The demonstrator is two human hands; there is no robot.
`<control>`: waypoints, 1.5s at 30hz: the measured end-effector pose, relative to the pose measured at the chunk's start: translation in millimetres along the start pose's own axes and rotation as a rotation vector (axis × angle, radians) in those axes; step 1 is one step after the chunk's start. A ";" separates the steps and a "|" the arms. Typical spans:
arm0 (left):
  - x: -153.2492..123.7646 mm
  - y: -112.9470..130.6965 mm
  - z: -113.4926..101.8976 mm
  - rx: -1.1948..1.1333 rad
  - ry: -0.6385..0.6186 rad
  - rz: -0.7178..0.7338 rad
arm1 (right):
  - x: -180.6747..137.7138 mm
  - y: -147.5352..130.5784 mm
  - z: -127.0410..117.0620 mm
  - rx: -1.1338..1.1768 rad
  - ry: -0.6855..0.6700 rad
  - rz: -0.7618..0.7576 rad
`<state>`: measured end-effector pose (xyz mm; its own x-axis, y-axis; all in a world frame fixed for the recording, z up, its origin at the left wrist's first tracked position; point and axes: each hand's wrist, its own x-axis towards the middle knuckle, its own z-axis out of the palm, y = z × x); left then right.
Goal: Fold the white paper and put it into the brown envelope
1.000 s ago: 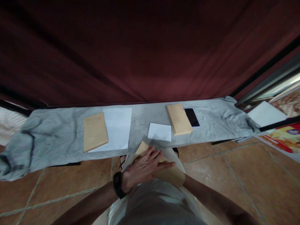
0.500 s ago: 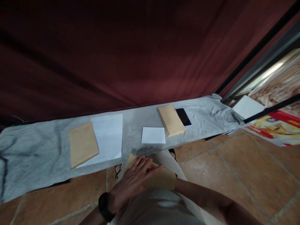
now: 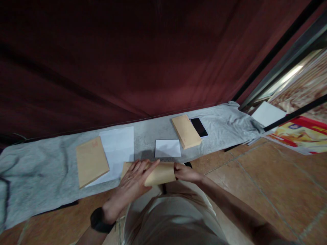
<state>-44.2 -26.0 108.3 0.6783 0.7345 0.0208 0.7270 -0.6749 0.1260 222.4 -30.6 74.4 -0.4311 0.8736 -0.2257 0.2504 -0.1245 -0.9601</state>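
Note:
I hold a brown envelope (image 3: 160,173) between both hands, just in front of the near edge of a grey cloth (image 3: 46,170). My left hand (image 3: 134,180) lies over its left half with fingers closed on it. My right hand (image 3: 185,172) grips its right end. On the cloth beyond lie a small folded white paper (image 3: 167,148), a stack of brown envelopes (image 3: 186,131) and a black phone (image 3: 199,127). Further left, another brown envelope (image 3: 91,161) rests partly on a white sheet (image 3: 117,148).
A dark red curtain (image 3: 127,58) hangs behind the cloth. The floor is of brown tiles (image 3: 268,183). At the right lie white sheets (image 3: 268,114) and a colourful printed poster (image 3: 298,132) under a black bar (image 3: 293,115).
The envelope has come up from my lap toward the cloth's edge. My right hand has come into view at its right end. The view swung left and down.

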 end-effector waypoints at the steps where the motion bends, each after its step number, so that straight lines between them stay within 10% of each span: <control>1: 0.2 -9.2 -2.5 0.016 0.009 -0.020 | 2.5 3.2 -5.0 0.017 -0.002 -0.018; 8: -5.7 -60.7 3.8 0.046 0.071 -0.123 | 10.6 25.8 -32.2 -0.606 0.547 0.185; 17: -13.7 -74.2 11.5 0.101 0.101 -0.161 | 42.6 29.8 -5.9 -1.075 0.617 0.458; 38: -26.4 -85.9 30.7 0.076 0.114 -0.238 | 46.4 35.7 -19.8 -0.612 0.682 0.472; 45: -24.2 -92.7 37.3 -0.004 0.058 -0.285 | 41.5 53.1 -27.3 0.082 0.658 0.184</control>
<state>-124.0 16.2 59.1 0.4391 0.8975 0.0407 0.8871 -0.4403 0.1386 241.4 11.8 18.6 0.2352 0.9354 -0.2640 0.1918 -0.3110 -0.9309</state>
